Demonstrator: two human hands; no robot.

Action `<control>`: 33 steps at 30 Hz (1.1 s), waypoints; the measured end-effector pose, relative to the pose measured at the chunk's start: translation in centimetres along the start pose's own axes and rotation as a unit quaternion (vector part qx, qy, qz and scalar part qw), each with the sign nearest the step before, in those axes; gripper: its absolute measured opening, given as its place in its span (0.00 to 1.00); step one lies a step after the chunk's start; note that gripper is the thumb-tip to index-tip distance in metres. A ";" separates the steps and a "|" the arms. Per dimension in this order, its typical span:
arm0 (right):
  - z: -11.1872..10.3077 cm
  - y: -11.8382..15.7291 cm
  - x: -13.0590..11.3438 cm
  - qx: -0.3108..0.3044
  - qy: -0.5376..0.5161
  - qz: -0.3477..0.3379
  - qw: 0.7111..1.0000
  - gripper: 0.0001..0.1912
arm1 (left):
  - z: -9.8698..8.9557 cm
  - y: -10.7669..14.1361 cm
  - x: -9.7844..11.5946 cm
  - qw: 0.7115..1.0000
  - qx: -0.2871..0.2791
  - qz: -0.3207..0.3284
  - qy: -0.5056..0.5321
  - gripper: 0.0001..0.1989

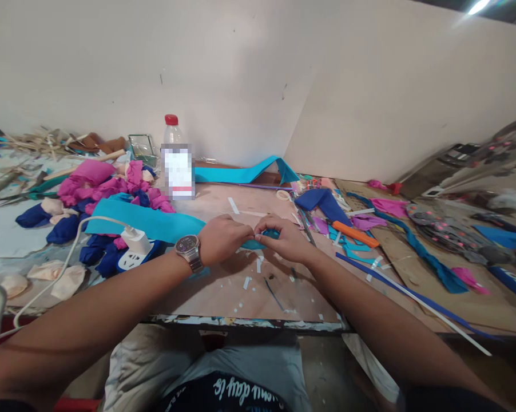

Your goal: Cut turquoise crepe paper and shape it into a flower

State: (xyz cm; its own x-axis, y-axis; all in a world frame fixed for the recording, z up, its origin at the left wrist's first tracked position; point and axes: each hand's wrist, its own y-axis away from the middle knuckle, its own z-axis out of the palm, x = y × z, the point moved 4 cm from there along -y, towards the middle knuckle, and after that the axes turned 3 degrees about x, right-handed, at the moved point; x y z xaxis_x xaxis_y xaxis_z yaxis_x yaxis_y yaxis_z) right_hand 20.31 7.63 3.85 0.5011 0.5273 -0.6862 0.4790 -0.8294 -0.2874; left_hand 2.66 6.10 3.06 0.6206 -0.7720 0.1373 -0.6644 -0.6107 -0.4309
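Note:
A turquoise fabric strip (pixel 150 221) stretches from the pile on the left to my two hands over the middle of the table. My left hand (pixel 226 237), with a metal watch (pixel 188 250) on its wrist, is closed on the strip, palm down. Against it, my right hand (pixel 279 236) pinches the same turquoise material, its thumb and forefinger meeting the left fingertips. A bit of the turquoise cloth shows between and below the fingers. My fingers hide the exact fold there.
Left are bunched pink and blue fabric pieces (pixel 95 180), a white charger (pixel 135 240) with its cable, and a red-capped bottle (pixel 172 134). Right lie an orange-handled cutter (pixel 356 233), blue strips (pixel 408 286) and cardboard (pixel 406 257). Paper scraps (pixel 246 282) dot the wooden table (pixel 223 297).

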 end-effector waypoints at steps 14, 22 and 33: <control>0.1 0.1 -0.3 0.016 0.041 -0.066 0.997 0.03 | -0.5 0.3 -0.1 0.990 -0.020 -0.094 0.103 0.14; 0.0 0.1 -0.9 0.014 0.056 -0.100 0.993 0.06 | -0.9 0.2 -0.2 0.984 -0.029 -0.099 0.148 0.13; -0.2 0.1 -1.5 0.019 0.100 -0.164 0.981 0.07 | -1.1 0.0 -0.3 0.979 -0.053 -0.105 0.168 0.13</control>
State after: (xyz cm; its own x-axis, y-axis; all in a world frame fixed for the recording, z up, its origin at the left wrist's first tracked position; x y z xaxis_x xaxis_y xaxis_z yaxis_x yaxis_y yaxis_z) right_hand 19.73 6.74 4.99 0.4567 0.7901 -0.4088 0.6134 -0.6125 -0.4985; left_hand 1.97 6.09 4.02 0.5886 -0.6303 0.5063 -0.5873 -0.7637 -0.2680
